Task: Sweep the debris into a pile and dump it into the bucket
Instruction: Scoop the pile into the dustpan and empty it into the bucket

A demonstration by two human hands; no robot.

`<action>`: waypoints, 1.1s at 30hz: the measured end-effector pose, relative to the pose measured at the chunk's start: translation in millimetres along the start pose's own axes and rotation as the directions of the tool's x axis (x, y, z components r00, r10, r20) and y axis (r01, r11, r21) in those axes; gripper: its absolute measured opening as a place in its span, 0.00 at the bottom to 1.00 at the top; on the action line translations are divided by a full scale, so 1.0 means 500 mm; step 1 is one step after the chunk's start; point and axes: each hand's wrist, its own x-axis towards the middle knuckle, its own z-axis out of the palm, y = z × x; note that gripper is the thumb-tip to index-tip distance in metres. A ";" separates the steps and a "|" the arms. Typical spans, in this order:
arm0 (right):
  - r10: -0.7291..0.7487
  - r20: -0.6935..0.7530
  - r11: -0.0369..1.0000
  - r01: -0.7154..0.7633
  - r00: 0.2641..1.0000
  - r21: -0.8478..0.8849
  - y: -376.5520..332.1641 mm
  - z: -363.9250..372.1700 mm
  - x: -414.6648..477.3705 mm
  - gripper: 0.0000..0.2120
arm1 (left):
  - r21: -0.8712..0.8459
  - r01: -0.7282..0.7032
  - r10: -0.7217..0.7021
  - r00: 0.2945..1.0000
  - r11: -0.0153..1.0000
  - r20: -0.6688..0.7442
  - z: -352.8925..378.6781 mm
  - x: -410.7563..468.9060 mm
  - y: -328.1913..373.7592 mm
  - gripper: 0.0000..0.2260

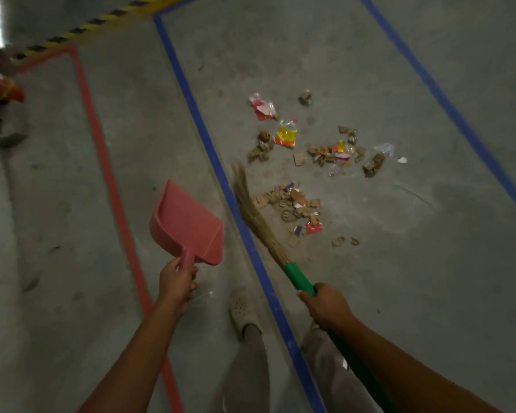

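We see the right hand [325, 305], low and right of centre, with its fingers [306, 295] wrapped round the green handle of the broom [259, 222]. The broom's long axis climbs from that hand up and to the left, almost along the blue tape line [209, 144]. Its bristle tip sits just left of centre and is blurred, so we cannot tell whether it touches the floor [399, 263].

The debris [298, 204] lies to the right of the bristles. A near cluster is just beside them, and a looser scatter spreads toward the upper right.

We judge the coming stroke must run rightward from the tape line to drive the near cluster into the far scatter.

The left hand [176, 283] grips the handle of the pink dustpan [188, 225], left of the tape and apart from the debris. No bucket is in view.
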 end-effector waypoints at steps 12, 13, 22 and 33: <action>0.192 -0.025 0.968 -0.185 0.981 0.169 0.227 0.191 0.425 0.22 | 0.121 0.078 -0.089 0.992 0.990 0.093 0.218 0.374 -0.231 0.09; 0.224 -0.054 0.947 -0.205 0.973 0.246 0.244 0.181 0.421 0.20 | 0.139 0.069 -0.084 0.991 0.988 0.104 0.225 0.385 -0.235 0.09; 0.201 -0.094 0.952 -0.171 0.975 0.253 0.352 0.067 0.244 0.13 | 0.233 0.078 -0.133 0.964 0.969 0.229 0.298 0.325 -0.216 0.06; 0.403 -0.037 0.910 -0.396 0.914 0.123 0.547 0.025 0.283 0.19 | 0.294 0.121 -0.214 0.927 0.948 0.308 0.440 0.210 -0.282 0.08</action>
